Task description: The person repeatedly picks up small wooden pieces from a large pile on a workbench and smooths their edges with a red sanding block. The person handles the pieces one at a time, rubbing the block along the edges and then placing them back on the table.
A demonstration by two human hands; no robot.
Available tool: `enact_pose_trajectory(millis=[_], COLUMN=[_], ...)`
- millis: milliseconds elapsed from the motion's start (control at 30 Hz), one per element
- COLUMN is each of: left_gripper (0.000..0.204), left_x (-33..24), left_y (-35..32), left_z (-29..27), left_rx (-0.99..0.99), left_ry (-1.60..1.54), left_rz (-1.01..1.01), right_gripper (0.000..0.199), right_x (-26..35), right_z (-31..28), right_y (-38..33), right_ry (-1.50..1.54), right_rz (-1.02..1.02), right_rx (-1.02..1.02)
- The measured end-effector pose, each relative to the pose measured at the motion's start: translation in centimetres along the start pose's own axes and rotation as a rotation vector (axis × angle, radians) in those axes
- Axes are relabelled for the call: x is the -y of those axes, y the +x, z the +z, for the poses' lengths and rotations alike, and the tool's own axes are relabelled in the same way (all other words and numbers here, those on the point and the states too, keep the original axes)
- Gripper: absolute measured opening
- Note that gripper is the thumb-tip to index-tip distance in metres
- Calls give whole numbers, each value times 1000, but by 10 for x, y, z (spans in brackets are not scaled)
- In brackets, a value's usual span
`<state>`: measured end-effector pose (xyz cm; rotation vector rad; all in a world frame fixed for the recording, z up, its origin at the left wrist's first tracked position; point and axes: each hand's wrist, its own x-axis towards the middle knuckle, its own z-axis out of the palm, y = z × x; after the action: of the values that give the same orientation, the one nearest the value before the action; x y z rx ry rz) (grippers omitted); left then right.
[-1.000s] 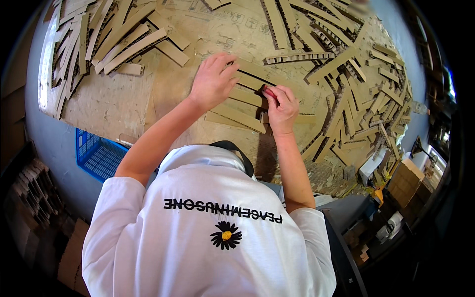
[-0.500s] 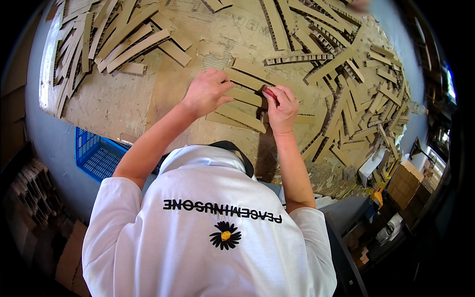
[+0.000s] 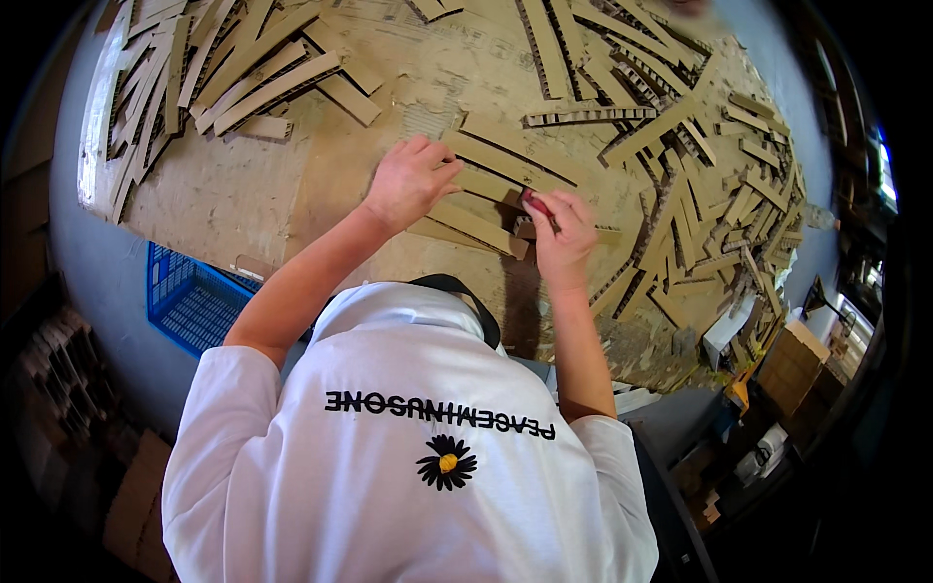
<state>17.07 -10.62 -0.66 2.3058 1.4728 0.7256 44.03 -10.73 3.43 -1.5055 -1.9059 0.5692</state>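
Observation:
Several narrow cardboard strips lie side by side on the worktable in front of me. My left hand (image 3: 413, 183) is closed, with its fingertips at the left end of a middle cardboard strip (image 3: 489, 187). Between the thumb and fingers of my right hand (image 3: 567, 231) is a small red-handled tool (image 3: 535, 200); its working end cannot be made out. That hand is at the right end of the same strip. Just beyond lies another strip (image 3: 520, 146), and a nearer strip (image 3: 476, 229) lies below my hands, its corrugated edge showing.
A pile of long cardboard strips (image 3: 262, 83) covers the worktable's (image 3: 224, 199) far left. More strips and short pieces (image 3: 695, 209) are heaped on the right. A blue plastic basket (image 3: 199, 309) is below the table's left edge. An opened cardboard box (image 3: 792, 367) stands at the lower right.
My right hand has moved slightly right and toward me with the red-handled tool. My left hand stays at the strip's left end, nearly unmoved.

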Motion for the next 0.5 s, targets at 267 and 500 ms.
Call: enact_pose_trajectory(millis=[267, 500], left_gripper=[33, 35], left_x=[0, 0], left_y=[0, 0], left_z=[-1, 0], left_rx=[4, -5], left_ry=[-8, -32], left_rz=[-4, 1], right_gripper=[19, 17], right_x=[-10, -11], right_z=[12, 16], right_y=[-7, -6], right_ry=[-49, -116], right_rz=[-94, -99], right_rx=[6, -5])
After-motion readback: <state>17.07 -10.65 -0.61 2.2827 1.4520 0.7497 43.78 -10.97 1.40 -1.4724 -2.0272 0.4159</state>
